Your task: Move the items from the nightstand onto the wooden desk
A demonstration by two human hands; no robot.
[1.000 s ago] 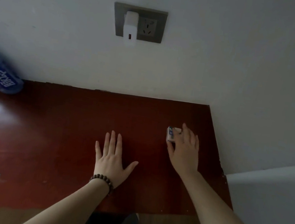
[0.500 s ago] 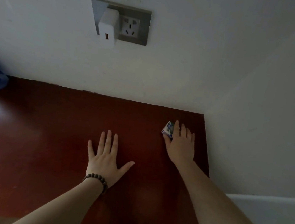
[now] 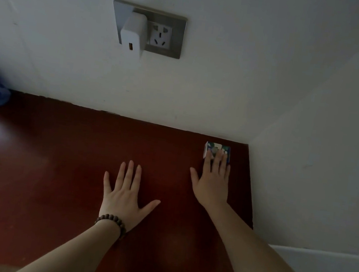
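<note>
Now that the right hand (image 3: 212,180) has flattened from its curled grip, straight fingers pressing the small packet (image 3: 217,150) at two o'clock on the wooden desk (image 3: 57,166), this delivery looks done, while the left hand (image 3: 124,193) lies spread flat, empty.

We take this for a home bedroom corner — a dark red wooden desk (image 3: 56,177) against plain white walls, a wall socket (image 3: 161,34) with a white charger (image 3: 132,36) above the left hand (image 3: 122,196).
</note>
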